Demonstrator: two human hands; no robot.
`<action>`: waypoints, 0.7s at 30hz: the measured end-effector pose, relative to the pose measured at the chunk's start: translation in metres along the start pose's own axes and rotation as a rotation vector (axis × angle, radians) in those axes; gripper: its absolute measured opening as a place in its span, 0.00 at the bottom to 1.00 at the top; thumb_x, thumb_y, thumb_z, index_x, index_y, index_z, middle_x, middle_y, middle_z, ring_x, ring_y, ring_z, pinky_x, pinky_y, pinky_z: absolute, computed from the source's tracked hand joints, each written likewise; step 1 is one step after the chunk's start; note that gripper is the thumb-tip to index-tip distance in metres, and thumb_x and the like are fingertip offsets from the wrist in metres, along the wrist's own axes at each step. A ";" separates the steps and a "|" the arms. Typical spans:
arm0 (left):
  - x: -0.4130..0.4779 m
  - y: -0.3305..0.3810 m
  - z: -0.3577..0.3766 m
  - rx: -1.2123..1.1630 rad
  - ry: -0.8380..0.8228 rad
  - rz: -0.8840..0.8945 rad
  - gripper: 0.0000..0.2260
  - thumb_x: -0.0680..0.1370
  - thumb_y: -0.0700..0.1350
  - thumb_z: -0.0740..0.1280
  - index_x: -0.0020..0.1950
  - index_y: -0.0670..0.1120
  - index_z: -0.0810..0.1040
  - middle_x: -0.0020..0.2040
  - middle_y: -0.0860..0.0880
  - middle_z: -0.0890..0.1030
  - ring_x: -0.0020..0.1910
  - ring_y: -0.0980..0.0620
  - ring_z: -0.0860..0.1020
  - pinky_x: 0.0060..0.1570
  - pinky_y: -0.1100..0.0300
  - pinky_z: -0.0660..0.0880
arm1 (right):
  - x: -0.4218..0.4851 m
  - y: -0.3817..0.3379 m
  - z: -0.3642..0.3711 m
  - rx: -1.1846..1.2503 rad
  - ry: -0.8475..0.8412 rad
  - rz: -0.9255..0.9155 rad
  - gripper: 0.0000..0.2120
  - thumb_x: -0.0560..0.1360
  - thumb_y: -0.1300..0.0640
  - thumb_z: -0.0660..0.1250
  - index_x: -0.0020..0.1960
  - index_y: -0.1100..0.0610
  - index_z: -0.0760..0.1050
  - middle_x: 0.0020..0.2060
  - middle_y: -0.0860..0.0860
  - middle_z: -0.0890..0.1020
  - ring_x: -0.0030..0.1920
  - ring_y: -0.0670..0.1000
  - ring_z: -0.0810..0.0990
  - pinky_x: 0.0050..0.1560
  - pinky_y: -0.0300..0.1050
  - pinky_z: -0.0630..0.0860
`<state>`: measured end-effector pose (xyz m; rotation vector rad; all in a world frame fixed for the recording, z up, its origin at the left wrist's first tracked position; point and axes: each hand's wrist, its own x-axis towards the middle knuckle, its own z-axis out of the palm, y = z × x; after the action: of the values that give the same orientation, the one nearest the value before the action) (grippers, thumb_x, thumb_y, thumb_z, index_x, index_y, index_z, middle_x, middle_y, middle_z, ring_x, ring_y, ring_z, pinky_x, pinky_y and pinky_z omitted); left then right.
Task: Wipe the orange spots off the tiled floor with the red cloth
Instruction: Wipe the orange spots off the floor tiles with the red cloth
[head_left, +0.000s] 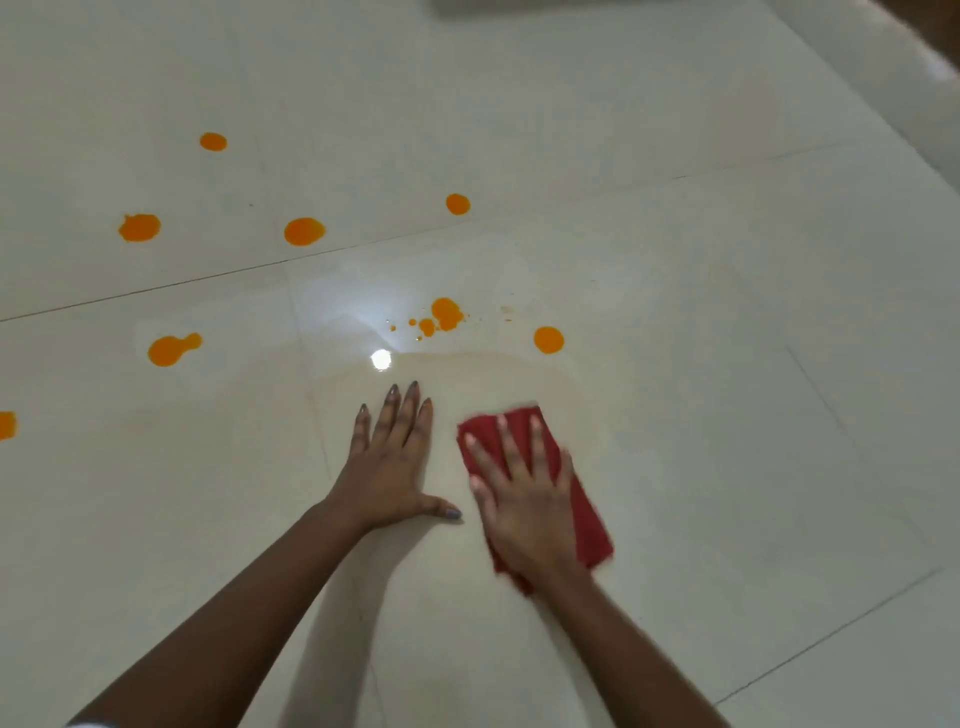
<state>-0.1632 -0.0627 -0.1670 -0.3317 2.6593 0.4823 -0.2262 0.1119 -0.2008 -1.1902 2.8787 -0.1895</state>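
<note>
- So far, I judge the job barely begun: my right hand (524, 499) presses the red cloth (589, 525) flat on the tiled floor (727, 312), low and right of the frame's centre, fingers (537, 441) spread wide over it rather than curled around it.
- My left hand (387, 467) lies just beside it, palm down on bare tile, fingers close together and holding nothing; I take it as a brace.
- Around and above the cloth I see a faint, dull, curved film, which reads to me as an area already wiped, though I cannot be sure.
- Just past that film sit a round orange spot (548, 340) and a splattered cluster (444, 314) with small droplets beside it, both untouched.
- At middle left a spot with a tail (171, 349) remains, and one is cut off by the left edge (7, 426).
- In the upper left, well apart from the cloth, four more spots (304, 231) wait.
- By my count nearly everything visible is left, nearest ones first.
</note>
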 end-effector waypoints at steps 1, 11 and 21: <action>0.009 0.005 -0.003 0.033 0.003 0.023 0.64 0.48 0.83 0.40 0.74 0.45 0.34 0.73 0.46 0.29 0.68 0.48 0.24 0.65 0.48 0.27 | 0.027 0.019 -0.001 -0.019 -0.014 -0.008 0.23 0.77 0.44 0.50 0.72 0.41 0.61 0.72 0.51 0.65 0.72 0.61 0.60 0.65 0.67 0.60; 0.057 0.035 -0.001 -0.004 -0.011 -0.006 0.62 0.48 0.83 0.45 0.66 0.47 0.22 0.68 0.49 0.21 0.66 0.48 0.21 0.61 0.46 0.22 | 0.020 0.031 -0.006 0.051 0.027 0.301 0.23 0.76 0.45 0.51 0.71 0.43 0.62 0.71 0.53 0.67 0.71 0.63 0.63 0.64 0.68 0.59; 0.056 0.035 -0.001 -0.020 0.067 -0.010 0.61 0.55 0.80 0.56 0.70 0.47 0.27 0.70 0.51 0.24 0.68 0.51 0.23 0.60 0.50 0.21 | 0.081 0.116 -0.015 0.030 0.043 0.702 0.23 0.80 0.45 0.49 0.74 0.42 0.55 0.75 0.52 0.57 0.74 0.61 0.51 0.68 0.68 0.51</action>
<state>-0.2230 -0.0401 -0.1809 -0.3735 2.7174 0.5039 -0.3655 0.1378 -0.1972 -0.1232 3.0965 -0.2325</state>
